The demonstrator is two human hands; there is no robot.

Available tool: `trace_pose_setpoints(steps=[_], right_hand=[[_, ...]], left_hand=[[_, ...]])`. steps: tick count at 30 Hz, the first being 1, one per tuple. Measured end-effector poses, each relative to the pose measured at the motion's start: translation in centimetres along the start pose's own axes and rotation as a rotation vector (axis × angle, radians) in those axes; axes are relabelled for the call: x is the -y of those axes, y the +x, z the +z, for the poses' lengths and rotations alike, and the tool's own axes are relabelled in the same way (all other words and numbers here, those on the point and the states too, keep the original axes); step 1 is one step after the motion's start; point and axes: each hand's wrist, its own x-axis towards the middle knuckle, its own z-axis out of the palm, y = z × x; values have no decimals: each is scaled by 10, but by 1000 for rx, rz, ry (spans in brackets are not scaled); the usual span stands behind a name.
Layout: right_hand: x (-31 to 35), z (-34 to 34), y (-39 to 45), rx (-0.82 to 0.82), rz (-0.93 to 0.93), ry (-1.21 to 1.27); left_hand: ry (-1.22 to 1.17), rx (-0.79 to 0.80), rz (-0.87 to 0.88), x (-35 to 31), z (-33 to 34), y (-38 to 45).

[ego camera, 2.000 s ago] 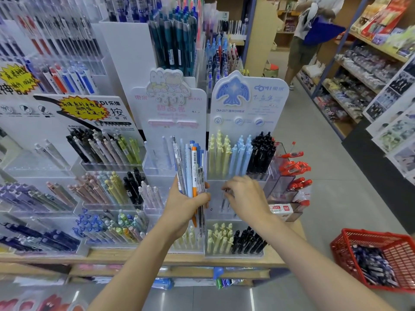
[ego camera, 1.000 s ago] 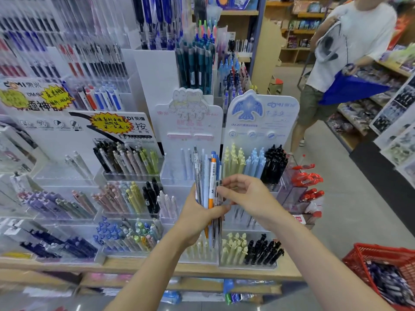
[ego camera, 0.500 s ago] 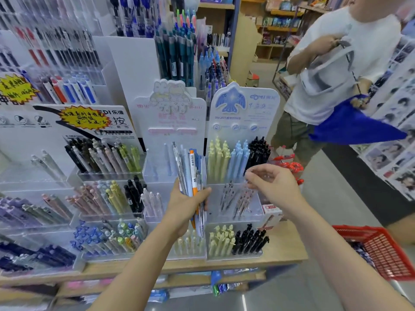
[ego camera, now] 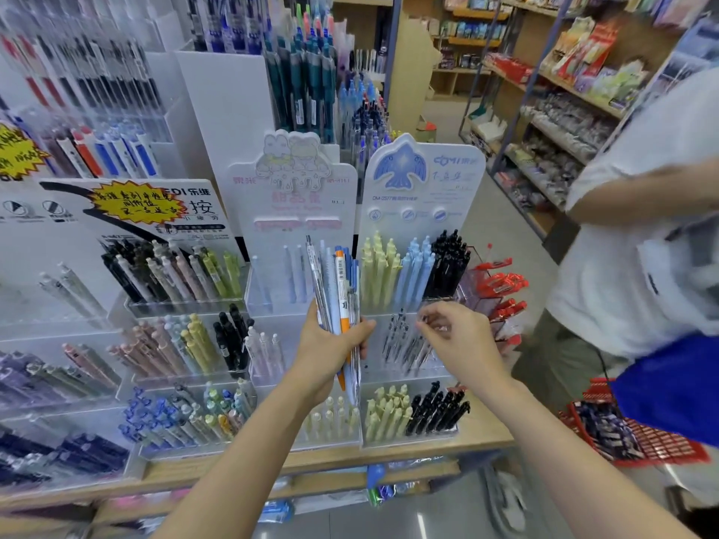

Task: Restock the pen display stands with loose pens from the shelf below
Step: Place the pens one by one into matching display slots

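My left hand grips a bundle of loose pens upright: clear, pale blue and one orange-and-white. It is in front of the white frog-topped stand. My right hand hovers to the right, over the middle tray of the blue-bird stand. Its fingertips are curled and pinch what looks like a thin clear pen, which is blurred. That tray holds a few clear pens. The tiers above and below it hold yellow, blue and black pens.
A person in a white shirt with a blue bag stands close on the right. A red basket sits on the floor beside them. Acrylic stands full of pens fill the wooden shelf to the left. Packets lie on the shelf below.
My right hand left the bundle and moved right and down to the bird stand's middle tray. The left hand kept holding the bundle. The person on the right stepped closer.
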Motion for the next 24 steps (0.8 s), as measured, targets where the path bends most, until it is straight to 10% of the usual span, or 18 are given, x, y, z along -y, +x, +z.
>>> trace_pose_setpoints(steps=[24], right_hand=[[-12, 19, 6, 152, -257, -413]], left_hand=[[35, -5, 17, -2, 5, -6]])
